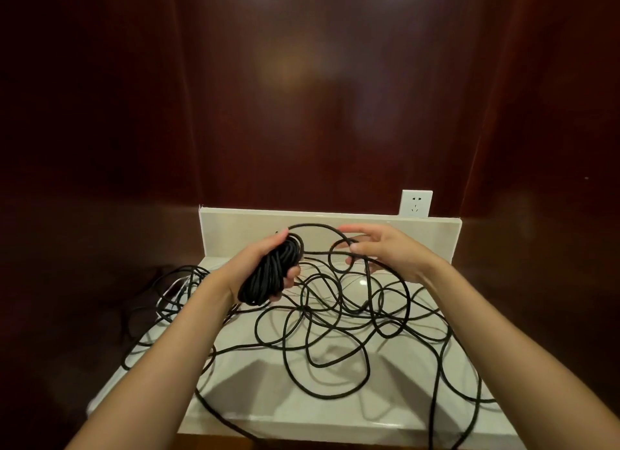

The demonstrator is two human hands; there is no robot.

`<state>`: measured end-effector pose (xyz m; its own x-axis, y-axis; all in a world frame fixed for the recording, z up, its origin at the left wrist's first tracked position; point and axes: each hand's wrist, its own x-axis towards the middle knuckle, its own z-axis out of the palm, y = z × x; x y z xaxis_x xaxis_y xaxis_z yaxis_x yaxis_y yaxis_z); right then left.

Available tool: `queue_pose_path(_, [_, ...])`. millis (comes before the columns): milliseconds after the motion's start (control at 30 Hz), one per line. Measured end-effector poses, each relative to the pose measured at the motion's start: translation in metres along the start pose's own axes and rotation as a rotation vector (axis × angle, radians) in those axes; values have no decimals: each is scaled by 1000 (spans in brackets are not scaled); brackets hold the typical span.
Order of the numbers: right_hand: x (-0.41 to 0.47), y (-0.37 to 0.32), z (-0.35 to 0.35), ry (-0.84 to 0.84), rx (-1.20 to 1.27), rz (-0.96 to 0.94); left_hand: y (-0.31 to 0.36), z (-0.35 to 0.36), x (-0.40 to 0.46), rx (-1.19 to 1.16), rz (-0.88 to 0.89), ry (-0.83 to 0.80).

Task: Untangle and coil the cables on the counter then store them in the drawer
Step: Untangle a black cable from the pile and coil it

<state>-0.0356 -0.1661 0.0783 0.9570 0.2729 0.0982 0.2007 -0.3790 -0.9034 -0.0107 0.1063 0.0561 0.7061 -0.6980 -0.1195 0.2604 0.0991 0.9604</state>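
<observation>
Left hand (pixel 265 268) grips a tight black coil (pixel 271 275), fingers curled round its middle, thumb over the far end; the coil is held just above the worktop (pixel 255 412), long axis running from near-left to far-right. Right hand (pixel 385 251) sits beside it, near the backsplash (pixel 402 234), fingers loosely curled, pinching 1 strand that arcs across from the coil's far end. The loose cable (pixel 335 332) sprawls in overlapping loops over most of the pale worktop; several loops spill past the left edge, others run off the near edge. Bare surface shows mainly at near centre and far right. A white wall socket (pixel 415 204) stands above the backsplash, far right.
</observation>
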Motion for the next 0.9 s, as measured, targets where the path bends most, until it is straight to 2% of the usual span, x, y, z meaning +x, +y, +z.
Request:
queue_pose_path(133, [5, 6, 1, 168, 109, 24, 5, 1, 5, 0, 51, 182])
queue_pose_path(200, [5, 8, -1, 245, 156, 7, 7, 0, 8, -90, 110, 272])
queue_pose_path(300, [1, 16, -12, 389, 23, 1, 16, -11, 8, -243, 209, 389])
queue_pose_path(333, [0, 22, -17, 425, -1, 21, 18, -14, 6, -277, 227, 412])
queue_pose_path(400, [-2, 37, -27, 509, 115, 115, 22, -21, 3, -283, 230, 455])
queue_pose_path(500, [-1, 53, -34, 656, 346, 275, 22, -25, 3, -153, 161, 494])
queue_pose_path(600, [2, 52, -28, 664, 385, 307, 19, -16, 5, 49, 86, 546])
queue_pose_path(800, [3, 29, -24, 684, 163, 103, 20, 9, 9, 283, 180, 562])
queue_pose_path(900, [3, 25, -32, 707, -54, 115, 21, 10, 8, 321, 160, 571])
